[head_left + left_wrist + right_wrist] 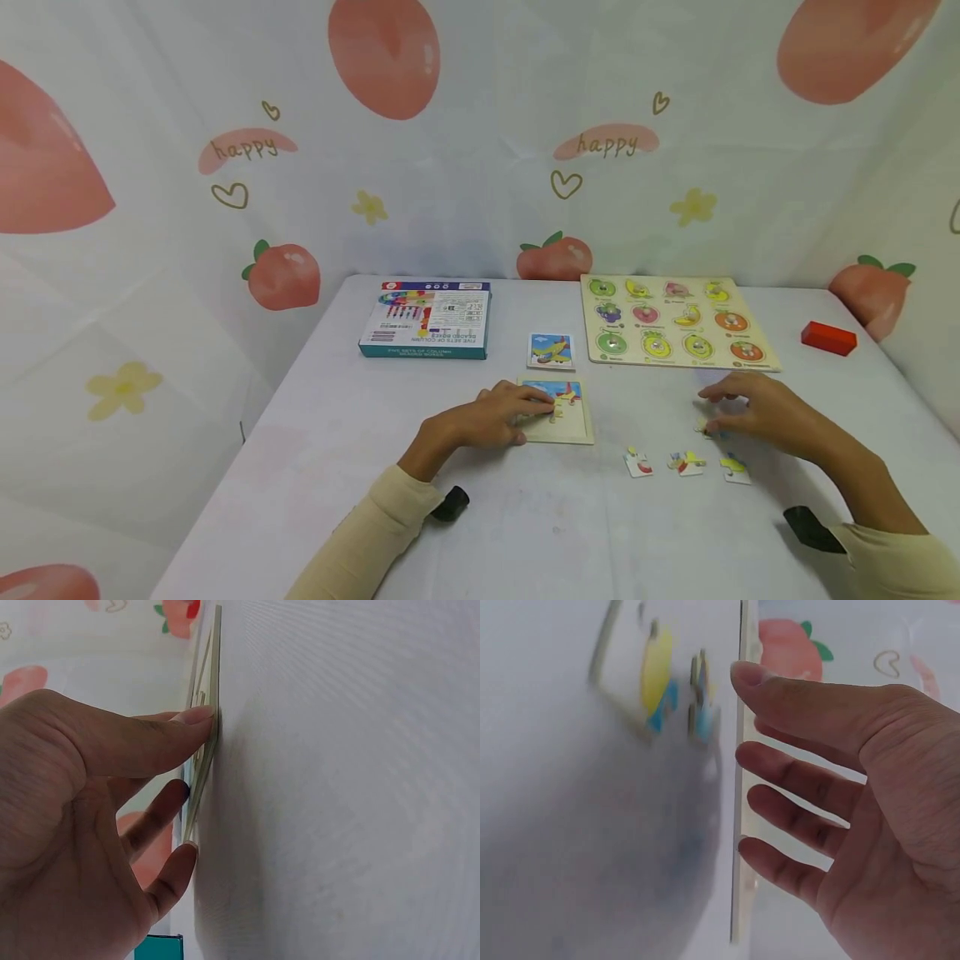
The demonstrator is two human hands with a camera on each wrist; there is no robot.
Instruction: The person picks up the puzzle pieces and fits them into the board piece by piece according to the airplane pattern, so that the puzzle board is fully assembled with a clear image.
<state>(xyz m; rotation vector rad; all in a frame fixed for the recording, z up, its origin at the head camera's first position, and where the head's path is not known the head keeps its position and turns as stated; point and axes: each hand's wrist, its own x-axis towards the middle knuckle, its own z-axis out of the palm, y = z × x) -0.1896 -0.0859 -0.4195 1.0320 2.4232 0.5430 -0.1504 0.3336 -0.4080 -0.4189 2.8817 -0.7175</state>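
Observation:
My left hand [491, 414] holds the left side of a small wooden puzzle board [576, 429], its index finger reaching over the pieces inside. In the left wrist view the thumb is at the edge of the board [216, 660] and the little finger at its corner. A red and yellow plane picture shows in the board's upper part. My right hand [757, 408] hovers with thumb and fingers apart, thumb beside a loose puzzle piece [702, 427]. Nearer lie a white and red piece [639, 463], a red and yellow piece [686, 463] and a yellow piece [735, 469].
A plane picture card [551, 352] lies just behind the board. Farther back are a boxed bead set [425, 321] at left and a fruit puzzle board [637, 333] at right. A red block [828, 338] sits at the far right. Printed cloth hangs behind the table.

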